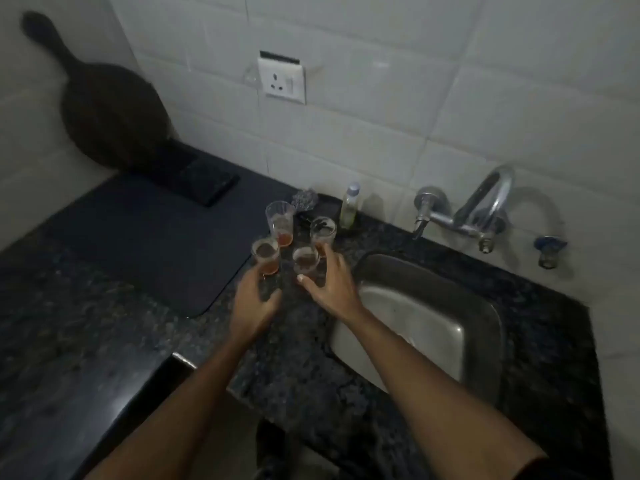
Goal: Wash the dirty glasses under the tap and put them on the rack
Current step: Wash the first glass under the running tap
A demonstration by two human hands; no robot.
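Several small clear glasses with orange-brown dregs stand in a cluster on the speckled counter, just left of the steel sink [450,344]. My left hand [254,299] reaches to the front-left glass [266,258], its fingertips at the glass's base. My right hand [330,284] is spread around the front-right glass [306,260], thumb in front and forefinger beside the back-right glass [323,232]. I see no firm grip on either glass. The back-left glass [280,221] stands untouched. The chrome tap [485,206] juts from the wall over the sink; no water is visible.
A dark flat mat [138,237] covers the counter left of the glasses, with a black slab [204,181] behind it. A small bottle [349,206] and a scrubber [304,199] sit by the wall. A dark round pan [110,116] leans in the corner. A wall socket [282,79] is above.
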